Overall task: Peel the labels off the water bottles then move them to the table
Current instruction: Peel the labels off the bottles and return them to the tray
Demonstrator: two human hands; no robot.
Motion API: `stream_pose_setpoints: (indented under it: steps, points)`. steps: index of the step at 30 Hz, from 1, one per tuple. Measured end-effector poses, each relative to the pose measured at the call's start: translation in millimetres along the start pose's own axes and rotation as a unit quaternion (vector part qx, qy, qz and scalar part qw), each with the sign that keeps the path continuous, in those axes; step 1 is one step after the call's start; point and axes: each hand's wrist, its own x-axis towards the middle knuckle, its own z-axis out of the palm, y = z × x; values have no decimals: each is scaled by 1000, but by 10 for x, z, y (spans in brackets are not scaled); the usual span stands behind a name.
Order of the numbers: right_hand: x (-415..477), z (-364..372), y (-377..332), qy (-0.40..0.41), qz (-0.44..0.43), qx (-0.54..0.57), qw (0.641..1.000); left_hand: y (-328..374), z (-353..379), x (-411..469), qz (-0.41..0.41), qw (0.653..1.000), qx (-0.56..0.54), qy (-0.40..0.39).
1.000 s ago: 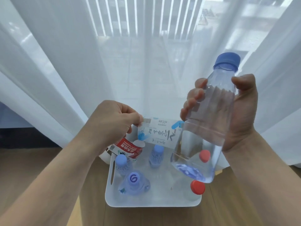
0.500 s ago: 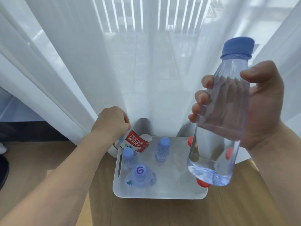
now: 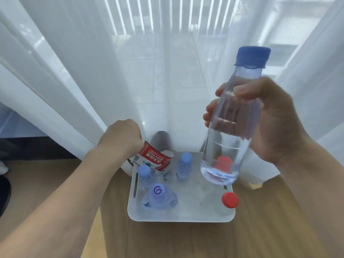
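My right hand [image 3: 275,123] grips a clear water bottle [image 3: 245,77] with a blue cap and no label, held upright above the right side of a white tray [image 3: 178,218]. My left hand [image 3: 121,136] is curled at the tray's back left corner, knuckles up, touching the top edge of a loose red label [image 3: 154,161]. Its fingertips are hidden. In the tray stand two small blue-capped bottles [image 3: 145,174] [image 3: 184,166], a purple-capped bottle [image 3: 158,196] and a red-capped bottle [image 3: 229,200]. A second red cap [image 3: 223,162] shows through the held bottle.
The tray rests on a wooden surface [image 3: 167,243]. Sheer white curtains [image 3: 93,71] hang right behind it and drape around its back corners. A dark object [image 3: 3,192] sits at the far left edge.
My left hand carried the peeled white and blue label down to the tray's back left corner, and the label is no longer visible. My right hand raised the bare bottle more upright.
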Motion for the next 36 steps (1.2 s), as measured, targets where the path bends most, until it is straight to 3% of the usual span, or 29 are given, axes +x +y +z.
stream_pose_setpoints:
  steps: [3, 8, 13, 18, 27, 36]
  points:
    - [31, -6, 116, 31, -10, -89, 995, 46, -37, -25, 12, 1000, 15, 3]
    - [13, 5, 296, 44, 18, -288, 956, 138, -141, -80, 36, 999, 28, 21]
    - [53, -5, 505, 19, 41, -445, 895, 174, -204, -124, 46, 998, 21, 29]
    - [25, -33, 577, -33, 61, -512, 856, 193, -238, -171, 57, 998, 24, 10]
    - [24, -13, 1111, -135, 120, -675, 715, 211, -177, -159, 80, 996, 31, 8]
    - [-56, 161, 1446, -241, 212, -739, 592, 258, -124, -170, 104, 994, 41, -5]
